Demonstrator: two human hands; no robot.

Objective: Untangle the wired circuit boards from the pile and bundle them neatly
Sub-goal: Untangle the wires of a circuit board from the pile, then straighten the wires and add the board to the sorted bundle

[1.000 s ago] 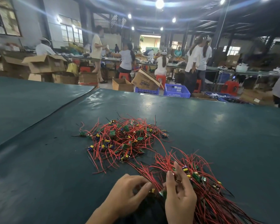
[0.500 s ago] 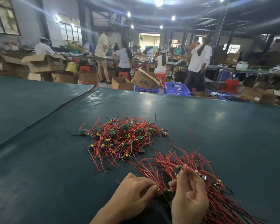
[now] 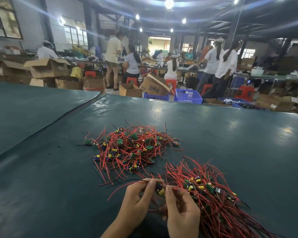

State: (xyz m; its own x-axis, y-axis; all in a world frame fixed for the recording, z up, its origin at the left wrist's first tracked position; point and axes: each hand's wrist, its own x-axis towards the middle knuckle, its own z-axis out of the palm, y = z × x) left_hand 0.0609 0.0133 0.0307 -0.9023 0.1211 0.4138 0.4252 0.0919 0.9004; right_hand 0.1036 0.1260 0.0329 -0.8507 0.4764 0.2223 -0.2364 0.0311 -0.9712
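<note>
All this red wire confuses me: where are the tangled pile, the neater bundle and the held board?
tangled pile [image 3: 131,148], head view, middle of the heap.
neater bundle [image 3: 208,188], head view, a green board at its top end.
held board [image 3: 161,191], head view, its yellow component.

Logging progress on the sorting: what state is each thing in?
left hand, pinching the held board
right hand, pinching the same board
held board, between both hands, wires trailing left
far pile, tangled, untouched
near bundle, wires roughly aligned, beside right hand
</note>
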